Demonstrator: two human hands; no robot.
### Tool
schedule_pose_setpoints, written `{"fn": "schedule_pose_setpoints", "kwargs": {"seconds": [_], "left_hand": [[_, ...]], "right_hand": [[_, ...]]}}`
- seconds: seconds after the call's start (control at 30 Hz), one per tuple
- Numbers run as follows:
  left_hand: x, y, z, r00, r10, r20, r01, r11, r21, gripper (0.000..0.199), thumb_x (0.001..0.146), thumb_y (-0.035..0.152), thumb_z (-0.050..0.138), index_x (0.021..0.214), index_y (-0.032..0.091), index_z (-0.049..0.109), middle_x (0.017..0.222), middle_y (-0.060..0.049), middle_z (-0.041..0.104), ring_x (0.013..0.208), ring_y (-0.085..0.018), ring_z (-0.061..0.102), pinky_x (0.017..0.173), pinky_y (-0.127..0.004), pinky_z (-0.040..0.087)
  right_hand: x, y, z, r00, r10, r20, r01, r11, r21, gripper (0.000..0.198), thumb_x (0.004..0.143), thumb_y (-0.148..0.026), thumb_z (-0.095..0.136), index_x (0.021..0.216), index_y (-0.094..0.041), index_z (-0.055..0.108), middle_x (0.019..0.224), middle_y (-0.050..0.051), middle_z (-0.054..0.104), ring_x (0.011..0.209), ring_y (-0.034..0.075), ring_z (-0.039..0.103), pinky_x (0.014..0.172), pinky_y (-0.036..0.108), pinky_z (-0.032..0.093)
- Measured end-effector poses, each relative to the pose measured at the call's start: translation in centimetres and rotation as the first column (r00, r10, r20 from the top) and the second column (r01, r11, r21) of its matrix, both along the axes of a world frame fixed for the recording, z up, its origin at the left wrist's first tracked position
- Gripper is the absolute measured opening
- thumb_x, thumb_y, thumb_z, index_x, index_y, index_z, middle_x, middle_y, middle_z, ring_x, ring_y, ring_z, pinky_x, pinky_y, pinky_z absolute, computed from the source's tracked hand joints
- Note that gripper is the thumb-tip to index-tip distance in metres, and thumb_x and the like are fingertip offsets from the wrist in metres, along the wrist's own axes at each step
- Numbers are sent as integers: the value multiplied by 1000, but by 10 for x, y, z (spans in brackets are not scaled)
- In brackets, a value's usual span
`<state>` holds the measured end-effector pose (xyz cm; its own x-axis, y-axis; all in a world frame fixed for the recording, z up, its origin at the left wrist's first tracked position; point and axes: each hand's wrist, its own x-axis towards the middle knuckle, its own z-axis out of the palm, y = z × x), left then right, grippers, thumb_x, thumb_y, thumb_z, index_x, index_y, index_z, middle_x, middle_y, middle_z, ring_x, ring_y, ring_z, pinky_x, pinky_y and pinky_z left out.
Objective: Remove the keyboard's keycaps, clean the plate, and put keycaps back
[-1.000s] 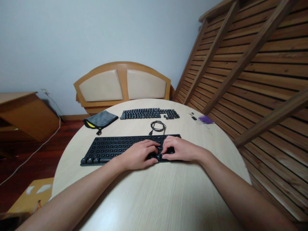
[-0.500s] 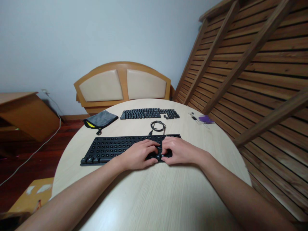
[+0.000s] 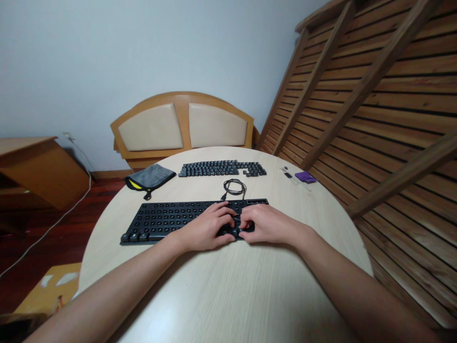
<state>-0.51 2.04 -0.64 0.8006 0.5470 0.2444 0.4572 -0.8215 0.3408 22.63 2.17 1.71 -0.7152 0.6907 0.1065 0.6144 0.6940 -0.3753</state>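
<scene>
A black keyboard (image 3: 167, 216) lies across the table in front of me, most of its key positions bare of caps. Along its near-left edge sit a few fitted keycaps and the long space bar (image 3: 159, 235). My left hand (image 3: 207, 226) rests on the right half of the board, fingers apart, with the thumb by the near edge. Close beside it, my right hand (image 3: 266, 224) is curled, thumb and fingertips pinched at a small dark keycap (image 3: 241, 232) in the bottom row. The fingers hide most of that keycap and the switches beneath.
Behind the keyboard, loose keycaps (image 3: 210, 168) lie in rows beside a coiled cable (image 3: 233, 187). A grey cloth pouch (image 3: 152, 177) lies left, a purple item (image 3: 306, 177) and small parts right. Slatted wood (image 3: 374, 119) leans along the table's right side.
My left index finger has lifted slightly away from the right hand. My right hand stays nearly in place, its fingers shifted a little; the camera view has moved slightly.
</scene>
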Motion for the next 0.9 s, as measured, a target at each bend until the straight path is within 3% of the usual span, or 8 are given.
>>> {"fn": "schedule_pose_setpoints", "kwargs": {"seconds": [0.13, 0.4, 0.57, 0.7, 0.8, 0.9], "left_hand": [[0, -1, 1, 1000, -11, -14, 10, 1000, -12, 20, 92, 38, 64, 102, 20, 62, 130, -11, 60, 123, -29, 54, 111, -51, 38], [0, 0, 2, 1000, -20, 2, 20, 1000, 0, 21, 92, 37, 64, 103, 19, 63, 129, -12, 60, 122, -28, 54, 108, -47, 40], [0, 1, 0, 1000, -23, 0, 23, 1000, 1, 22, 92, 39, 64, 103, 20, 63, 129, -11, 60, 123, -28, 54, 109, -47, 39], [0, 1, -1, 1000, -7, -6, 7, 1000, -1, 22, 92, 39, 64, 103, 21, 63, 130, -11, 60, 125, -29, 52, 110, -50, 38], [0, 1, -1, 1000, -2, -12, 2, 1000, -1, 23, 92, 40, 64, 103, 20, 63, 131, -12, 59, 127, -30, 52, 111, -52, 37], [0, 1, -2, 1000, -3, -6, 3, 1000, 5, 22, 92, 40, 63, 103, 20, 63, 132, -11, 59, 125, -29, 53, 111, -52, 37]], "right_hand": [[0, -1, 2, 1000, -3, 22, 3, 1000, -27, 3, 75, -23, 69, 76, -21, 71, 78, 1, 71, 71, 17, 62, 63, 27, 39], [7, 6, -1, 999, 49, -6, -50, 993, -112, 14, 85, -31, 68, 85, -20, 77, 79, 2, 74, 69, 15, 64, 63, 26, 41], [4, 1, 3, 996, 44, 82, -45, 999, 8, 10, 83, -29, 70, 81, -22, 77, 79, 2, 75, 72, 19, 65, 66, 29, 40], [7, 5, 4, 998, 66, 15, -66, 998, -14, 14, 86, -32, 67, 82, -22, 76, 79, 2, 74, 71, 17, 64, 66, 27, 42], [15, 22, -3, 996, -82, -27, 83, 995, 50, 21, 91, -35, 61, 89, -21, 76, 81, 3, 73, 73, 17, 64, 68, 27, 44], [23, 49, -14, 945, -327, -29, 326, 925, 194, 23, 95, -33, 54, 104, -21, 72, 98, 5, 73, 89, 20, 66, 77, 29, 47]]}}
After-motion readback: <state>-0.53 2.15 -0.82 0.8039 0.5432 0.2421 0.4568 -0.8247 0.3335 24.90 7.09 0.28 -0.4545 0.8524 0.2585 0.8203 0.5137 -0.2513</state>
